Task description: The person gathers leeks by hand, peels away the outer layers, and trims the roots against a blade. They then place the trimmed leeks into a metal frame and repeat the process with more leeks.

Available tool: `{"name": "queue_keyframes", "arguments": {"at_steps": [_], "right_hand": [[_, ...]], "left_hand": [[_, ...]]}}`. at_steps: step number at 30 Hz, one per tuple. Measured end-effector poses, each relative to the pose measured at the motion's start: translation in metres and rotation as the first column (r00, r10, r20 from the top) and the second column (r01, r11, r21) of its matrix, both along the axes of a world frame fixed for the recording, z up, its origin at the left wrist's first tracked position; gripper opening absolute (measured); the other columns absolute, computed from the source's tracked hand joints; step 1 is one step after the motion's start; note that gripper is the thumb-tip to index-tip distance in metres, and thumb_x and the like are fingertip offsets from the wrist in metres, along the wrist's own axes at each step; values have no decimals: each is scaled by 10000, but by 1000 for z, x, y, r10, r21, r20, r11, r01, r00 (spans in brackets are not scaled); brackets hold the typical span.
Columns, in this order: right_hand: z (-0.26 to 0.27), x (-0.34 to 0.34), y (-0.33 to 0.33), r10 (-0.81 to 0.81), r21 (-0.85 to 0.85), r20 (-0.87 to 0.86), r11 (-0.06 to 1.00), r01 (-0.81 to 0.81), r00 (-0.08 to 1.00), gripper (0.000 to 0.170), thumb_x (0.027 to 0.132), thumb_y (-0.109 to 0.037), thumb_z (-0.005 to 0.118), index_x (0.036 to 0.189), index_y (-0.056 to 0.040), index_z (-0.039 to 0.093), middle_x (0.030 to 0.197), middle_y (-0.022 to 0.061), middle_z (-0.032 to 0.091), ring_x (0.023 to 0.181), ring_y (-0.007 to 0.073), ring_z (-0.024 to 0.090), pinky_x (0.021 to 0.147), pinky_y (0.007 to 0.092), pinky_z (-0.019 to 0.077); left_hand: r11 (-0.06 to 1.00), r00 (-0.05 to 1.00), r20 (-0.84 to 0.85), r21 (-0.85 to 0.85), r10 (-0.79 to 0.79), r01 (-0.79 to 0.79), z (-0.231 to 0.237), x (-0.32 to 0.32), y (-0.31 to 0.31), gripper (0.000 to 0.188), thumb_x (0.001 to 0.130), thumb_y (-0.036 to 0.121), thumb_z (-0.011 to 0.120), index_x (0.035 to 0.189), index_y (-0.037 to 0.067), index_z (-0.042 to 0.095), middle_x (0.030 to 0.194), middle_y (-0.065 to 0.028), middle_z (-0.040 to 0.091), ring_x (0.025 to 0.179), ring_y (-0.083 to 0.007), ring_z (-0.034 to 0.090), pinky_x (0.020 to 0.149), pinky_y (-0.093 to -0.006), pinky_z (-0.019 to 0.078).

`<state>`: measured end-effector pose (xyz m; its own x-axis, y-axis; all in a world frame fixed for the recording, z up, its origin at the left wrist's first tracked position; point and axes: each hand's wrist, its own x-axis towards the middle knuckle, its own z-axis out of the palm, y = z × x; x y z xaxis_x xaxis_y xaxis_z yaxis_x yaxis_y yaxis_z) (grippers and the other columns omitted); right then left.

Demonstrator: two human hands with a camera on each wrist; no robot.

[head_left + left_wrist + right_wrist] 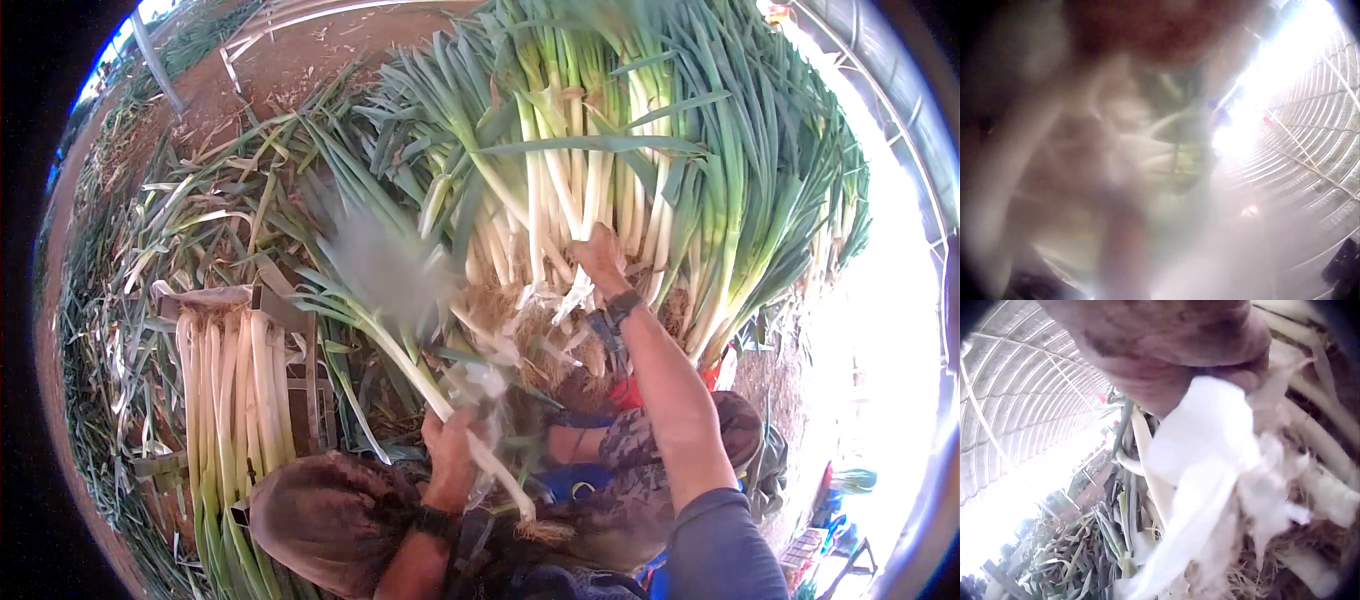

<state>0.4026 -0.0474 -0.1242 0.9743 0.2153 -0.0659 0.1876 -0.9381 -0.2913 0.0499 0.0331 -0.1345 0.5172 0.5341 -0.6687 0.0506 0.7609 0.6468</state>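
The left hand (452,452) grips the white shank of one leek (500,474), whose roots point down right and whose leaves reach up left. At the heap of leeks (590,180), the right hand (600,255) is among the white stalks. In the right wrist view the curled fingers of the right hand (1191,350) hold a white, papery piece of leek skin (1200,450), with roots and stalks behind it. The left wrist view is mostly blurred; pale skin or stalks show there.
A row of bare white leeks (235,380) lies in a metal holder (285,308) at the left. Cut leaves (215,215) cover the ground beyond. The person's knees (330,510) are below. An arched tunnel roof (1041,381) rises at the side.
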Motion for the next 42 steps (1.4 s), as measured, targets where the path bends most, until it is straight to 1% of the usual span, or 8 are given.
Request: {"name": "queue_keyframes", "arguments": {"at_steps": [4, 6, 8, 17, 23, 32, 35, 42], "right_hand": [[65, -40, -2, 140, 408, -334, 913, 9, 932, 368, 773, -307, 726, 939, 13, 654, 974, 155, 631, 805, 256, 598, 736, 396, 502], [84, -105, -7, 528, 345, 177, 757, -555, 831, 455, 808, -327, 742, 898, 68, 534, 826, 122, 536, 790, 189, 527, 677, 384, 481], [89, -157, 11, 256, 407, -356, 908, -97, 899, 502, 830, -357, 722, 1046, 54, 528, 958, 156, 586, 868, 223, 576, 711, 398, 493], [-85, -251, -52, 446, 265, -72, 871, -414, 892, 433, 862, -339, 596, 1117, -3, 496, 1017, 268, 583, 891, 449, 598, 749, 542, 484], [-73, -244, -27, 259, 122, -302, 965, -232, 918, 427, 850, -322, 621, 1123, -17, 499, 944, 256, 622, 867, 426, 634, 740, 538, 493], [-88, -156, -51, 155, 292, 11, 944, -151, 988, 479, 853, -333, 716, 1177, 0, 597, 849, 144, 694, 764, 297, 686, 693, 410, 544], [-96, -136, -35, 164, 605, -548, 755, 253, 820, 328, 836, -191, 724, 1056, 38, 645, 818, 121, 691, 643, 187, 653, 534, 300, 519], [-44, -224, 6, 401, 503, -188, 823, -263, 897, 336, 806, -260, 709, 1017, -1, 669, 863, 137, 694, 742, 203, 660, 682, 337, 536]], "left_hand": [[999, 1000, 24, -40, 7, -6, 12, 2, 1, 267, 822, 21, 578, 1070, -17, 488, 814, -124, 608, 582, -206, 611, 471, -334, 510], [1000, 999, 41, -27, 6, -5, 14, 3, 4, 260, 823, 21, 577, 1065, -14, 487, 815, -120, 604, 589, -204, 611, 473, -329, 504], [1000, 999, 49, 3, 12, -12, 12, -1, 6, 245, 828, 19, 569, 1056, -13, 488, 807, -119, 603, 605, -202, 615, 489, -324, 510], [998, 1000, -13, 54, -9, 10, -5, -13, 7, 347, 829, 75, 609, 1123, -47, 470, 846, -170, 633, 583, -232, 635, 464, -355, 525], [995, 998, -20, 78, -58, 59, -22, -10, 4, 354, 824, 75, 619, 1124, -46, 477, 843, -168, 635, 596, -230, 646, 474, -346, 522], [975, 985, -52, 141, -165, 171, -1, -7, 4, 337, 811, 83, 618, 1095, -56, 499, 871, -154, 638, 660, -230, 658, 532, -366, 538], [952, 976, -68, 216, -207, 217, -16, -10, 2, 325, 815, 69, 606, 1099, -50, 504, 905, -152, 637, 730, -231, 659, 600, -363, 545], [846, 923, -190, 371, -334, 383, -11, -8, -6, 360, 798, 23, 602, 1139, -37, 502, 999, -120, 617, 881, -206, 606, 829, -322, 499]]}}
